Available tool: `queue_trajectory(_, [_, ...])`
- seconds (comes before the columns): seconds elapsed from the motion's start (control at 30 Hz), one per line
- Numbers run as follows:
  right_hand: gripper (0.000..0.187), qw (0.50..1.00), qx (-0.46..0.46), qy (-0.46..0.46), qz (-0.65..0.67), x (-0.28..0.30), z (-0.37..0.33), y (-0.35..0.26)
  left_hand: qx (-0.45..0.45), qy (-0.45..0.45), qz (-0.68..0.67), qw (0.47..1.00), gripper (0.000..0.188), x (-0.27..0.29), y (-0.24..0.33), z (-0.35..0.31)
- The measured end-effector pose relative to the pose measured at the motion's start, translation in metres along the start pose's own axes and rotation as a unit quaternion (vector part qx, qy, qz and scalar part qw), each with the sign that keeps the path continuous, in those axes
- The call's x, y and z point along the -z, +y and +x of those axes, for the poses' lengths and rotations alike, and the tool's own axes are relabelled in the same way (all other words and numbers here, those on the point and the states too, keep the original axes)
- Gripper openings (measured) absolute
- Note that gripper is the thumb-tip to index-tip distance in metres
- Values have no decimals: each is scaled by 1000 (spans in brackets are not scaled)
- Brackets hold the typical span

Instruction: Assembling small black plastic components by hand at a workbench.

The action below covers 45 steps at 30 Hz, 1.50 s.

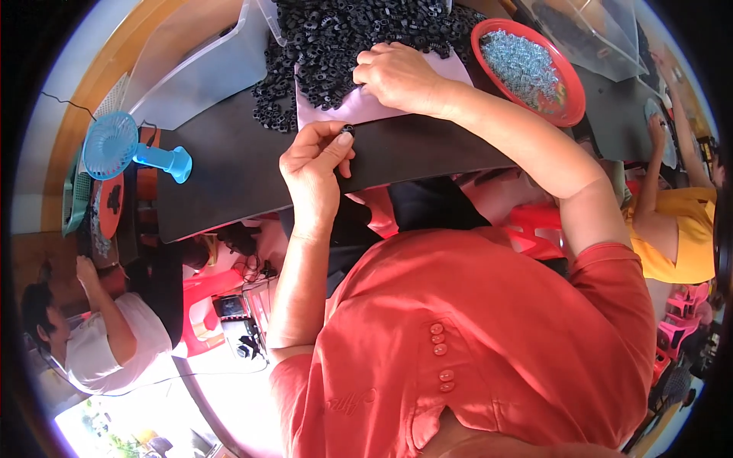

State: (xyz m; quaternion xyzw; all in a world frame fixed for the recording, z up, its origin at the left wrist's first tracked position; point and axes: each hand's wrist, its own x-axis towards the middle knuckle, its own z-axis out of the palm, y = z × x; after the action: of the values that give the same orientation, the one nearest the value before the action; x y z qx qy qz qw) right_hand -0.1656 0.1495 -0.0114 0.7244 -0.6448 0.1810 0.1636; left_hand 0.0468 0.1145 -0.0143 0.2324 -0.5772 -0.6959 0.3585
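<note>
My left hand (311, 172) is closed at the near edge of a pale pink sheet (382, 112), above the dark table. Between its thumb and index finger is a small black plastic part (347, 130). A large heap of similar black parts (328, 46) covers the far side of the table and spills onto the sheet. My right hand (401, 79) rests over the near side of this heap, fingers curled down; whatever is under its fingertips is hidden.
A red round tray (574, 114) of small silvery pieces stands to the right. At the left are a translucent plastic bin (195, 80) and a blue fan (111, 145). Another clear bin (592, 38) is at far right. Co-workers sit on both sides.
</note>
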Motion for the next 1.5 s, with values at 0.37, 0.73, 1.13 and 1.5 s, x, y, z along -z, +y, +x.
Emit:
queue_trajectory(0.37, [14, 797, -173, -12, 578, 43, 3, -28, 15, 25, -53, 998, 8, -13, 11, 18])
queue_trajectory(0.73, [17, 722, -270, 25, 636, 42, -6, -26, 1, 37, -36, 999, 10, -34, 3, 41])
queue_trajectory(1.13, [9, 906, -138, 194, 350, 13, -12, -31, -33, 51, -19, 998, 11, -34, -7, 42])
queue_trajectory(1.5, [12, 844, -244, 177, 443, 17, -16, -41, -32, 23, 17, 999, 14, -34, -6, 40])
